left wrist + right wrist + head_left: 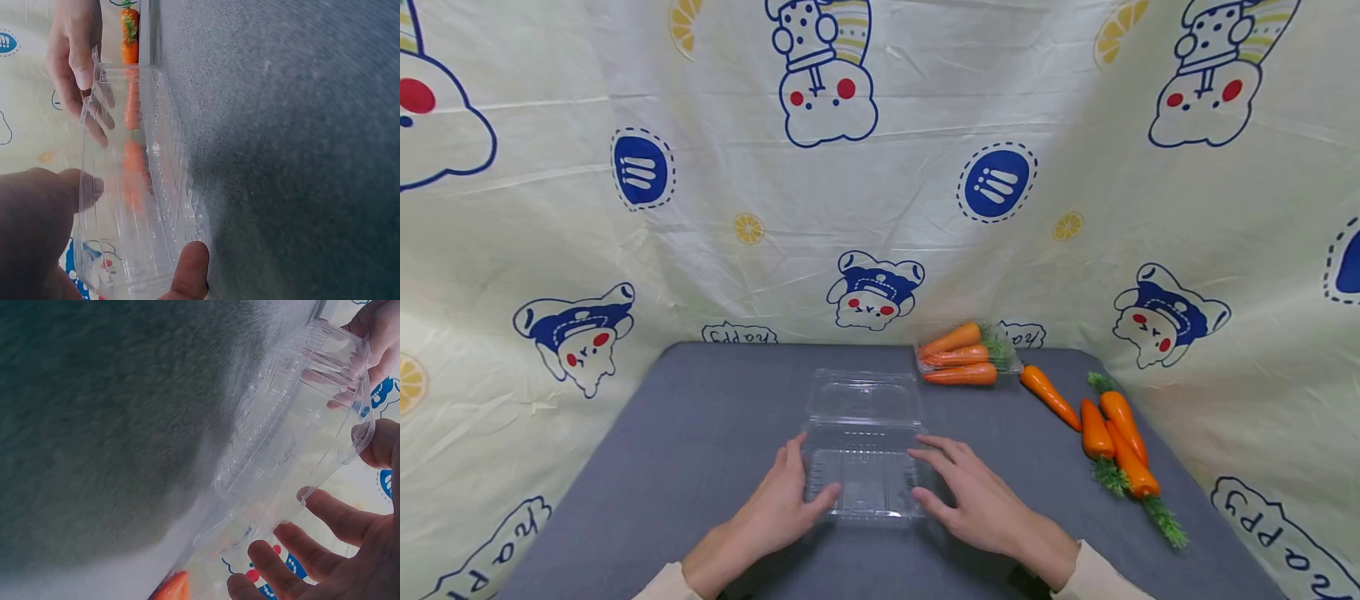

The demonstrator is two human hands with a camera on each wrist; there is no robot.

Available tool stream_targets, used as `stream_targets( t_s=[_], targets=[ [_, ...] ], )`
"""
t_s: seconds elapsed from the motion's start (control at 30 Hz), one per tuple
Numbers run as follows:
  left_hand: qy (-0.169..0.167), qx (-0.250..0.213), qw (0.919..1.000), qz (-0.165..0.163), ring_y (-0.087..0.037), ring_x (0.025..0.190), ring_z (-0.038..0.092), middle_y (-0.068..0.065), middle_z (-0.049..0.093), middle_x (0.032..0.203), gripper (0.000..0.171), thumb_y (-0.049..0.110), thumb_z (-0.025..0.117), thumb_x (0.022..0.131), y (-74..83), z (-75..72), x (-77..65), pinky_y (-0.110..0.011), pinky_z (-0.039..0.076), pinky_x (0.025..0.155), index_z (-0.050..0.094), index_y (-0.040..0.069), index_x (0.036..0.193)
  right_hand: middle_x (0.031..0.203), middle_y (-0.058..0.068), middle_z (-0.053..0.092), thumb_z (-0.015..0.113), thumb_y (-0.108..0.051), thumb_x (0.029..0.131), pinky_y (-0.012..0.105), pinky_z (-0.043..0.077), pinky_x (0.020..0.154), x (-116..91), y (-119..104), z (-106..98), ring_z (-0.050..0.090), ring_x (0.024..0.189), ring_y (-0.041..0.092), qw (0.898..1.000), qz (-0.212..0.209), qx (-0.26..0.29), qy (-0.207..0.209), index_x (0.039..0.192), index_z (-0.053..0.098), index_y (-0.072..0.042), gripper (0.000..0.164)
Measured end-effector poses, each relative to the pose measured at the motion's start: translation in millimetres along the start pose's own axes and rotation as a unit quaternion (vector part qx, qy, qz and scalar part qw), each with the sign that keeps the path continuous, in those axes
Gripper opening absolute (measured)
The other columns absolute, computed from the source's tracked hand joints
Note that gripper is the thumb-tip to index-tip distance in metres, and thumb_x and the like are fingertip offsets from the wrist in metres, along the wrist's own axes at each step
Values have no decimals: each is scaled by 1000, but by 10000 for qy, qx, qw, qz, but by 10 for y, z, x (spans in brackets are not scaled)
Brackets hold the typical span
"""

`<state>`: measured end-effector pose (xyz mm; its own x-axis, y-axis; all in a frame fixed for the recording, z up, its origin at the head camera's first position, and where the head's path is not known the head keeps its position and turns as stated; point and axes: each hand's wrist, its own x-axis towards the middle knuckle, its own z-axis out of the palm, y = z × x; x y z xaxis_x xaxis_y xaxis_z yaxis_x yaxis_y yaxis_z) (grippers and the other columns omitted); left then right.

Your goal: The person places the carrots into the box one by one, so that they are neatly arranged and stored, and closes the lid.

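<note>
An open, clear plastic clamshell box stands on the grey table in front of me, its hinged lid laid back away from me. No contents show inside it. My left hand is at the box's left side, the thumb by its front edge and the fingers along the side. Opposite it, my right hand has its fingers spread beside the right wall. In the right wrist view, the right thumb touches the clear rim. A left fingertip lies against the box's lower edge in the left wrist view.
A second clear box holding several carrots with green tops sits at the back of the table. Loose carrots lie to the right, some with green tops. A printed curtain surrounds the grey table.
</note>
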<state>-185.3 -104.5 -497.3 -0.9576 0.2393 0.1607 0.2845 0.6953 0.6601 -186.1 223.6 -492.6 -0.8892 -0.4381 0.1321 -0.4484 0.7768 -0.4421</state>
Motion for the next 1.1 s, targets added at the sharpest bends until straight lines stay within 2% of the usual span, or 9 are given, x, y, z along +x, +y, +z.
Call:
stream_targets(
  t_s=[0.23, 0.5, 0.77, 1.1],
  targets=[
    [-314, -189, 9991, -214, -51, 148, 67, -39, 54, 164, 114, 49, 90, 100, 9, -21, -26, -69, 55, 124, 30, -11, 176, 180, 9, 51, 77, -42, 115, 71, 54, 124, -43, 31, -28, 53, 163, 39, 9997, 241, -30, 47, 164, 67, -22, 54],
    [-688, -229, 9969, -313, -51, 157, 59, -36, 46, 175, 129, 60, 95, 93, 4, -88, -53, -70, 53, 127, 27, -6, 179, 181, 9, 50, 77, -46, 114, 72, 55, 123, -71, 28, -51, 54, 162, 39, 9993, 373, -8, 1, 164, 67, -23, 56],
    [-734, -206, 9967, -287, -47, 161, 57, -30, 41, 182, 130, 62, 98, 89, 12, -122, -39, -67, 51, 130, 30, -7, 177, 178, 7, 53, 76, -55, 113, 73, 56, 122, -68, 79, -115, 56, 160, 39, 9988, 477, -57, 8, 165, 66, -25, 61],
    [-833, -280, 9955, -349, -44, 163, 55, -25, 39, 186, 129, 62, 98, 89, 19, -129, -34, -67, 50, 130, 30, -5, 177, 172, 10, 59, 77, -46, 114, 73, 59, 116, -118, 290, -265, 61, 154, 41, 9970, 489, -311, 514, 165, 65, -24, 57]
  ],
)
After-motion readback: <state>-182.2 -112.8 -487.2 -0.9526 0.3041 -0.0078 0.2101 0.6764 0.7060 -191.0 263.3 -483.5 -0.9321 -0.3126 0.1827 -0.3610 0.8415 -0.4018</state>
